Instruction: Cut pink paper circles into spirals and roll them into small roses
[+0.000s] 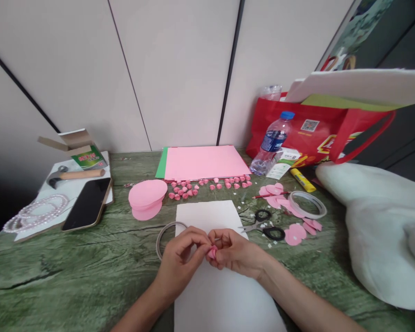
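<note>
My left hand (186, 256) and my right hand (233, 252) meet over a white sheet (224, 299). Between their fingertips is a small rolled pink paper rose (212, 251), pinched from both sides. Partly behind my left hand lies a roll of tape (161, 240). Black-handled scissors (274, 233) rest to the right of my right hand, their blades over the sheet's edge. Beyond the sheet, several finished pink paper roses (183, 190) sit in loose rows. A stack of pink paper circles (147, 196) lies to their left.
Pink card sheets (207, 161) lie at the wall. To the right are cut pink circles (295, 234), another tape roll (323, 210), a glue stick (302, 180), a bottle (271, 145), a red bag (304, 133) and a white plush (383, 240). A phone (88, 203), hammer (83, 174) and beads (38, 212) lie left.
</note>
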Tool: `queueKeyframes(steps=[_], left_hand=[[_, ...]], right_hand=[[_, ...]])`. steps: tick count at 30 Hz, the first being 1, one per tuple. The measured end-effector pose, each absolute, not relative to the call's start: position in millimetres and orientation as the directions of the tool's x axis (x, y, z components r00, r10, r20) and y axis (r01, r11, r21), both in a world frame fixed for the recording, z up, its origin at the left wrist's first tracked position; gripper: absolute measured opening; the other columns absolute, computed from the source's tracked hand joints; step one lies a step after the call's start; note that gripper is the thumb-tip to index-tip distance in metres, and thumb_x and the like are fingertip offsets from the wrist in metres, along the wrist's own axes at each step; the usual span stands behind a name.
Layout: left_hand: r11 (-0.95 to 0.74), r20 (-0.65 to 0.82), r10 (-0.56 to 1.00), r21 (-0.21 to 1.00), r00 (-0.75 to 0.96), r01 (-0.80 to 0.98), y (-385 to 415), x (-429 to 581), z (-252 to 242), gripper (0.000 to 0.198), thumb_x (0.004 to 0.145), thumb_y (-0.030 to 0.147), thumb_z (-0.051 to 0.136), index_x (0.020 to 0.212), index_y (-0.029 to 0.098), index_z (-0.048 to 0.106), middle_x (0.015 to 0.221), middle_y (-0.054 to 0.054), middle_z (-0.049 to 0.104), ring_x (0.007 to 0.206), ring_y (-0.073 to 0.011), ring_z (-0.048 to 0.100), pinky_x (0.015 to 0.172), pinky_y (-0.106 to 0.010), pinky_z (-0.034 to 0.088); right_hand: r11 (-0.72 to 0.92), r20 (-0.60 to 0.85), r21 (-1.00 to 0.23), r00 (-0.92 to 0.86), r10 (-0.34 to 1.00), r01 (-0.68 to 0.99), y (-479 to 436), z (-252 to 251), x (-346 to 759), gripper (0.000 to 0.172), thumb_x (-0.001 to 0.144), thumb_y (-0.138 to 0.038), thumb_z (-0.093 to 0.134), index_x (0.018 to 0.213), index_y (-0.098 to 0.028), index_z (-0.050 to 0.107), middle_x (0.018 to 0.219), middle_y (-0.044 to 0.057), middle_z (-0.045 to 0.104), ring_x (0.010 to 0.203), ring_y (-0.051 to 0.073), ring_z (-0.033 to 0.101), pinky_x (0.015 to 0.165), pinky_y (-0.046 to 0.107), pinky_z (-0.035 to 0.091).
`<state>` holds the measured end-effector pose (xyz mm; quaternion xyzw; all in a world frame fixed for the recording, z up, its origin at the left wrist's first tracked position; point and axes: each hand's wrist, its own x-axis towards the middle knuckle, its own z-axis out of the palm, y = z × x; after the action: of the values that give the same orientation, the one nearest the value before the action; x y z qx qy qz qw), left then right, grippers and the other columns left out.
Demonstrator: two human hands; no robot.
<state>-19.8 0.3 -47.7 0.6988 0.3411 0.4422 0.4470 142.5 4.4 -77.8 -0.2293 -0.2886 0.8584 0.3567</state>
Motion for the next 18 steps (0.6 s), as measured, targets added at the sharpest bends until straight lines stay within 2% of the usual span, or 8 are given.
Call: queueKeyframes(steps=[9, 13, 18], left_hand=[[-0.424, 0.327, 0.841, 0.893, 0.431, 0.149, 1, -23, -43, 0.014, 0.08, 0.013, 0.052, 0.071, 0.016, 0.063, 0.08, -0.004, 0.06, 0.075, -0.0133, 0.059, 0.069, -0.024, 0.046], [-0.451, 0.343, 0.813, 0.882, 0.47, 0.138, 1, -26, -46, 0.019, 0.083, 0.012, 0.048, 0.077, 0.018, 0.065, 0.084, -0.005, 0.061, 0.079, -0.0137, 0.059, 0.072, -0.026, 0.046], [-0.495, 0.401, 0.797, 0.862, 0.451, 0.108, 4, -27, -55, 0.008, 0.076, 0.019, 0.059, 0.082, 0.019, 0.064, 0.088, -0.005, 0.061, 0.083, -0.0163, 0.059, 0.074, -0.03, 0.048]], right_hand=[[-0.575, -0.197, -0.662, -0.63, 0.752, -0.48, 5, -80, 141, 0.032, 0.055, -0.011, 0.079, 0.076, -0.012, 0.056, 0.065, 0.001, 0.065, 0.056, 0.008, 0.06, 0.048, 0.015, 0.042], [-0.561, -0.196, -0.658, -0.605, 0.772, -0.502, 5, -79, 142, 0.029, 0.055, -0.011, 0.079, 0.076, -0.011, 0.058, 0.066, 0.002, 0.065, 0.056, 0.007, 0.059, 0.049, 0.015, 0.043], [-0.52, -0.178, -0.654, -0.556, 0.812, -0.55, 6, -79, 142, 0.029, 0.055, -0.012, 0.079, 0.076, -0.012, 0.058, 0.058, -0.002, 0.063, 0.05, 0.005, 0.057, 0.049, 0.015, 0.043]])
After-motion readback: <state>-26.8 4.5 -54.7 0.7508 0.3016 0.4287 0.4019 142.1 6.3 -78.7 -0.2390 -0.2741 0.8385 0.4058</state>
